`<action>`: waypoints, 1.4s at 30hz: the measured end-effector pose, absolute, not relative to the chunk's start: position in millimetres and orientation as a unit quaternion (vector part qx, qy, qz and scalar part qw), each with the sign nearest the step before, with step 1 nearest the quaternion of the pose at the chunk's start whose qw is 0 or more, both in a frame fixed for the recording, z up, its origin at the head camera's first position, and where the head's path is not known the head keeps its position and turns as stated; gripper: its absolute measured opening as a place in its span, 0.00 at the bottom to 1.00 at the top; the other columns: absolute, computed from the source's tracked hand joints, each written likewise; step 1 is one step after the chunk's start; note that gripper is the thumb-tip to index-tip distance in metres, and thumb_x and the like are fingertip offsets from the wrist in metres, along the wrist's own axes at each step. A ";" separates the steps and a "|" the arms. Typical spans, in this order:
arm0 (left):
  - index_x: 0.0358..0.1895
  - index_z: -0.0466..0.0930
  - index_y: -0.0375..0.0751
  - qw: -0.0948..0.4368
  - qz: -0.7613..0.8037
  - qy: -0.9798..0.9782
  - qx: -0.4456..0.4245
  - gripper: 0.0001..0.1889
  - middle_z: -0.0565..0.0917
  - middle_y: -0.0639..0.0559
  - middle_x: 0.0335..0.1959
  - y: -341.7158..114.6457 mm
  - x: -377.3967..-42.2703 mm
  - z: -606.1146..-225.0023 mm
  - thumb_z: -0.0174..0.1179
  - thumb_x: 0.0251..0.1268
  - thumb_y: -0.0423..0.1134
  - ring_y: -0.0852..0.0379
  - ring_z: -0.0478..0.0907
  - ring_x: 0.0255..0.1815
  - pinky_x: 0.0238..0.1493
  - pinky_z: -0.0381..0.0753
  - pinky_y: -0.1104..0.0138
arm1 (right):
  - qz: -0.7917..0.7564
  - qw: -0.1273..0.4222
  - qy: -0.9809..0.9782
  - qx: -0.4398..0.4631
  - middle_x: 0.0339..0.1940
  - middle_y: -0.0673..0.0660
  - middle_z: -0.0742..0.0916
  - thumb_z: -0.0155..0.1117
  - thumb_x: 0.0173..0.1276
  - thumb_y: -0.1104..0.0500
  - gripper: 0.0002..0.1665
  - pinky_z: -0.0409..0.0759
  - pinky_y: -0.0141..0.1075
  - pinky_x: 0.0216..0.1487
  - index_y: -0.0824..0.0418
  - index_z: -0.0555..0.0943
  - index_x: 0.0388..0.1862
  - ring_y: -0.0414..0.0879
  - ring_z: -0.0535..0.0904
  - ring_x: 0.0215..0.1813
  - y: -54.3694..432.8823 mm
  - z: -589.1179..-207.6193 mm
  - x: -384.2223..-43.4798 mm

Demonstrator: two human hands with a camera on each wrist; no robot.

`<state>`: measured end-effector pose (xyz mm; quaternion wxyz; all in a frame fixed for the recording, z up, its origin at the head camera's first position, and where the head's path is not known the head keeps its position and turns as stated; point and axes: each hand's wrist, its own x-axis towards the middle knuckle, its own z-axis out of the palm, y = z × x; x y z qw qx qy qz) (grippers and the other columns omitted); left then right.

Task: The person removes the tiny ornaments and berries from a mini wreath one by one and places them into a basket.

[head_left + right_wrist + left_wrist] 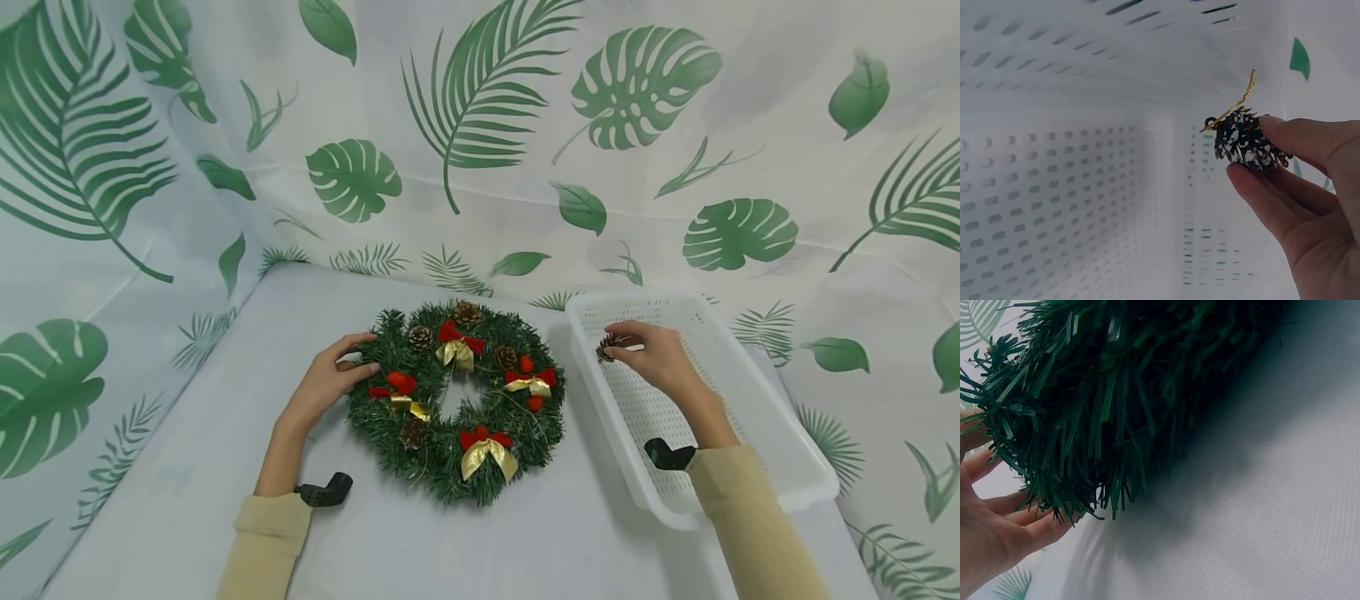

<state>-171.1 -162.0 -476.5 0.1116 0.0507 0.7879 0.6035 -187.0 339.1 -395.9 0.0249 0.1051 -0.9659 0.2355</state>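
Observation:
A green artificial wreath (540,433) lies on the white-covered table, decorated with red and gold bows, red berries and several pinecones. My left hand (330,375) holds the wreath's left edge; in the left wrist view the green strands hide the fingertips. Over the near left part of a white perforated plastic basket (750,400), my right hand (656,354) pinches a small pinecone (1244,140) between thumb and fingers. White-flecked scales and a gold string loop at one end of this pinecone show in the right wrist view.
The basket stands to the right of the wreath, its raised rim and walls around the right hand. Behind the table hangs a white cloth backdrop (510,225) printed with green leaves. A black wrist camera (326,490) sticks out from the left sleeve, another (667,454) from the right.

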 end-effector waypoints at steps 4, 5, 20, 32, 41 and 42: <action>0.77 0.68 0.52 0.113 0.605 0.787 0.050 0.30 0.59 0.40 0.81 -162.1 -171.2 -476.5 0.63 0.75 0.44 0.32 0.67 0.74 0.68 0.72 0.40 | 0.240 0.020 -0.966 0.098 0.51 0.71 0.89 0.70 0.70 0.64 0.21 0.83 0.60 0.51 0.68 0.83 0.60 0.67 0.87 0.52 342.3 -404.1 -193.9; 0.77 0.68 0.52 0.114 0.605 0.786 0.050 0.30 0.59 0.40 0.81 -162.2 -171.2 -476.5 0.63 0.75 0.44 0.32 0.67 0.74 0.68 0.72 0.40 | 0.241 0.018 -0.965 0.098 0.51 0.70 0.89 0.70 0.70 0.64 0.21 0.83 0.60 0.51 0.69 0.83 0.60 0.66 0.87 0.52 342.9 -406.2 -195.6; 0.77 0.68 0.54 0.116 0.609 0.783 0.043 0.31 0.59 0.40 0.81 -160.6 -169.3 -473.4 0.65 0.74 0.46 0.33 0.69 0.73 0.66 0.73 0.41 | 0.254 -0.016 -0.963 0.092 0.50 0.72 0.88 0.70 0.70 0.64 0.18 0.86 0.55 0.48 0.73 0.82 0.55 0.66 0.87 0.52 343.1 -429.0 -217.1; 0.77 0.68 0.55 0.117 0.611 0.782 0.038 0.31 0.58 0.41 0.82 -161.0 -168.3 -473.2 0.65 0.74 0.47 0.33 0.67 0.74 0.67 0.72 0.40 | 0.257 -0.037 -0.961 0.098 0.51 0.74 0.87 0.68 0.70 0.66 0.20 0.86 0.54 0.48 0.76 0.81 0.57 0.68 0.87 0.52 340.6 -436.1 -228.2; 0.77 0.68 0.55 0.115 0.611 0.782 0.042 0.31 0.58 0.41 0.82 -161.2 -167.6 -474.5 0.65 0.73 0.47 0.33 0.68 0.75 0.68 0.72 0.40 | 0.254 -0.038 -0.960 0.112 0.51 0.75 0.87 0.67 0.71 0.65 0.22 0.87 0.54 0.47 0.75 0.79 0.60 0.69 0.87 0.51 338.2 -442.5 -233.5; 0.77 0.68 0.55 0.115 0.611 0.782 0.042 0.31 0.57 0.41 0.82 -161.3 -167.6 -474.6 0.65 0.73 0.47 0.33 0.68 0.75 0.68 0.72 0.40 | 0.255 -0.038 -0.960 0.112 0.52 0.75 0.87 0.67 0.71 0.65 0.23 0.87 0.54 0.47 0.75 0.79 0.61 0.70 0.86 0.51 337.8 -443.2 -233.8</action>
